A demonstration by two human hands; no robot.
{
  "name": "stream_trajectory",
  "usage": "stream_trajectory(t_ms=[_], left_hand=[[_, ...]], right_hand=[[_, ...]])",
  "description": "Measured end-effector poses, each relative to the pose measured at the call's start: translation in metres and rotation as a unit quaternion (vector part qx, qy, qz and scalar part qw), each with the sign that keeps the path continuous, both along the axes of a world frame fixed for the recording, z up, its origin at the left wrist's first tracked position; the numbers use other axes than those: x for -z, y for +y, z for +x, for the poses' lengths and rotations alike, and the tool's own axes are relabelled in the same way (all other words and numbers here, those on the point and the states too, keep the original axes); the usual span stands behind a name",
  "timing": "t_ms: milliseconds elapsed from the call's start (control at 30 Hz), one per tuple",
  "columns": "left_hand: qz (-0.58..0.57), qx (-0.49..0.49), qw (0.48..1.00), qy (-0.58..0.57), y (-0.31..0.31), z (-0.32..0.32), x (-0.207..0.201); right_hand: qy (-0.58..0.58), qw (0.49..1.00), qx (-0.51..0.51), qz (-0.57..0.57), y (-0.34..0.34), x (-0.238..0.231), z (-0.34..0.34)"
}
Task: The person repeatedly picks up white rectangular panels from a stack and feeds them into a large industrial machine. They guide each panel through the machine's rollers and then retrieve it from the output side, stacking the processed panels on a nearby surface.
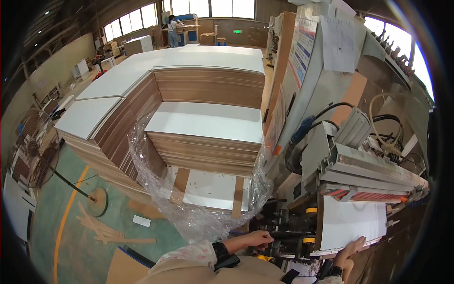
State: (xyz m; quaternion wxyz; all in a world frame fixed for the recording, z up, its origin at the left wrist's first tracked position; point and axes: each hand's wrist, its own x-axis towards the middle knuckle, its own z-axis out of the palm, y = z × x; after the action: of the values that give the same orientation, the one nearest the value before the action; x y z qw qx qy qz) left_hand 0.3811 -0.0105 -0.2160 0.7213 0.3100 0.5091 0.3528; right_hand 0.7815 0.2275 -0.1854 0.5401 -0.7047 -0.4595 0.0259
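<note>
A white rectangular panel [352, 222] lies in the machine at the lower right, under its grey beam. My right hand [353, 248] rests at the panel's near right edge, its fingers stretched out and touching it. To the left of the machine, my left hand [260, 240] is closed, with its fingers curled in at the end of a black bar [291, 235]. What lies inside those fingers, if anything, is hidden. Yellow-rimmed rollers [309, 240] sit between the bar and the panel.
Tall stacks of white-faced brown boards [208, 87] stand ahead, with crumpled clear plastic film [203, 225] around their near side. A pedestal fan [35, 149] stands left. Cardboard strips [101, 227] lie on the green floor. Far off, a person [173, 31] stands by a workbench.
</note>
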Motion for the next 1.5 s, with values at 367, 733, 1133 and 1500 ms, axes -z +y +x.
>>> stream_trajectory(t_ms=[367, 733, 1133, 1500], left_hand=[[0.049, 0.077, 0.995, 0.041, 0.012, 0.015, -0.04], [0.48, 0.361, 0.717, 0.354, 0.135, 0.194, -0.233], [0.473, 0.384, 0.549, 0.572, 0.227, 0.291, -0.169], [0.444, 0.431, 0.584, 0.525, 0.244, 0.298, -0.181]], right_hand=[[0.019, 0.997, -0.079, 0.009, -0.008, 0.035, 0.001], [0.55, 0.819, -0.161, -0.013, -0.14, -0.01, -0.006], [0.63, 0.705, -0.302, -0.121, -0.205, 0.054, 0.006], [0.567, 0.745, -0.341, -0.081, -0.153, 0.032, 0.002]])
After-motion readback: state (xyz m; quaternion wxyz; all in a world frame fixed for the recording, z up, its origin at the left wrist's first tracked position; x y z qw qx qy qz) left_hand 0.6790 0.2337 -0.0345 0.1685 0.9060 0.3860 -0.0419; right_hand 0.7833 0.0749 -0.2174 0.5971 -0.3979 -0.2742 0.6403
